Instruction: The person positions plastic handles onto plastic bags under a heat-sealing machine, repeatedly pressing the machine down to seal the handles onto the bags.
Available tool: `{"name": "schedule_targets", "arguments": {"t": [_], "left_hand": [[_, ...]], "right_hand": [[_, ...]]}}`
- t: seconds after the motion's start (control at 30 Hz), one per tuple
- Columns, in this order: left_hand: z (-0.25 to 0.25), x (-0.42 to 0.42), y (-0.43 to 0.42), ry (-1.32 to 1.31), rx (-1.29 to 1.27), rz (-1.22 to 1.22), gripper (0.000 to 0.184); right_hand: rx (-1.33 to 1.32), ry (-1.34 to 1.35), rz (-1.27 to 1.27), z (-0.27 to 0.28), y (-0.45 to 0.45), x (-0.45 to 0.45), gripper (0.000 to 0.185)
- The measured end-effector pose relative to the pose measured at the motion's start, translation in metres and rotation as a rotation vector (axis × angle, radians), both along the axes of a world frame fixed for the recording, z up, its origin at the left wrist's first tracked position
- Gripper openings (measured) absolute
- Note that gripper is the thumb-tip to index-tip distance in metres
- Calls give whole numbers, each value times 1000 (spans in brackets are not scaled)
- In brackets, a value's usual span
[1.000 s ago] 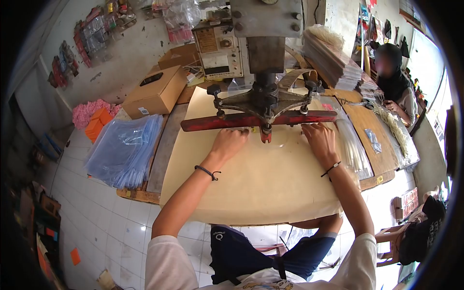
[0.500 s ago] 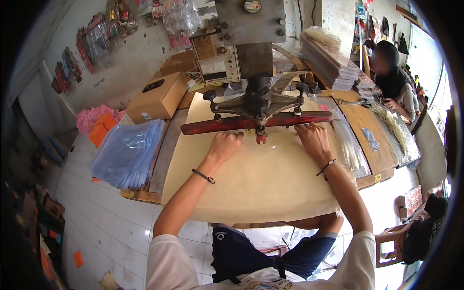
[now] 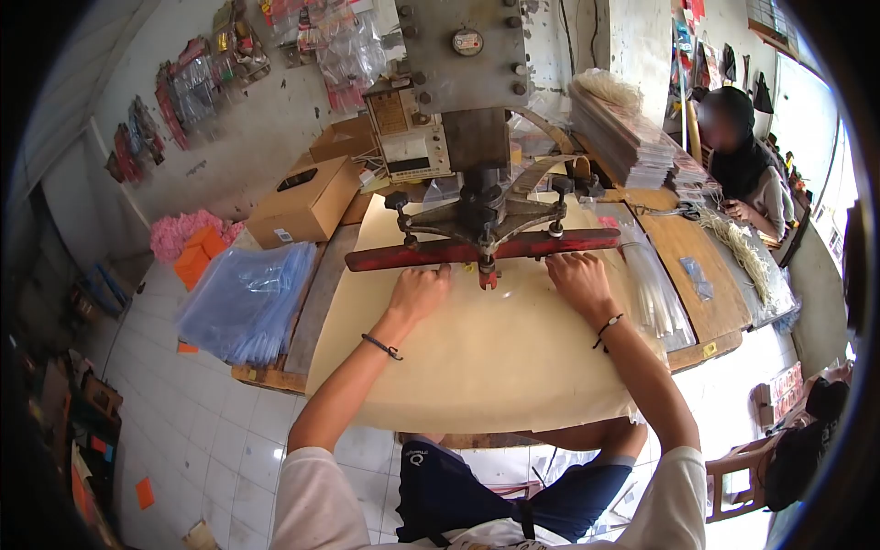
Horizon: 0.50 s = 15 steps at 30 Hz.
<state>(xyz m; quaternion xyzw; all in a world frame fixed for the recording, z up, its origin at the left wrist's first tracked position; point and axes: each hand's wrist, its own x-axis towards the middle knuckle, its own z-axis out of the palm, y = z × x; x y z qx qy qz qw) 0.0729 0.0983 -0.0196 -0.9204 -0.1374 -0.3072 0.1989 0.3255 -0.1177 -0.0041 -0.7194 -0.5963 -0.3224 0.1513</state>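
My left hand (image 3: pixel 422 291) and my right hand (image 3: pixel 579 278) lie on the tan sheet (image 3: pixel 486 357), fingers bent, just in front of the red bar (image 3: pixel 486 249) of the press (image 3: pixel 481 197). I cannot tell whether either grips anything. The sheet spreads over the middle of the table (image 3: pixel 706 356) and hangs past its near edge. Clear plastic sleeves (image 3: pixel 247 298) lie at the table's left edge; white strips (image 3: pixel 653 291) lie right of the sheet.

A small workshop is shown — a heavy metal press (image 3: pixel 481 137) is mounted over a worn wooden table (image 3: pixel 701 316). Clear plastic sleeves (image 3: pixel 247 298) are piled beside it, and packaged goods (image 3: pixel 197 92) are hung on the stained wall (image 3: pixel 266 115).
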Motion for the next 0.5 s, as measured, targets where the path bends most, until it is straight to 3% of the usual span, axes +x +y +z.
{"name": "schedule_targets", "arguments": {"t": [0.5], "left_hand": [[3, -2, -6, -23, -17, 11, 19]], "right_hand": [[61, 21, 66, -5, 4, 3, 12]]}}
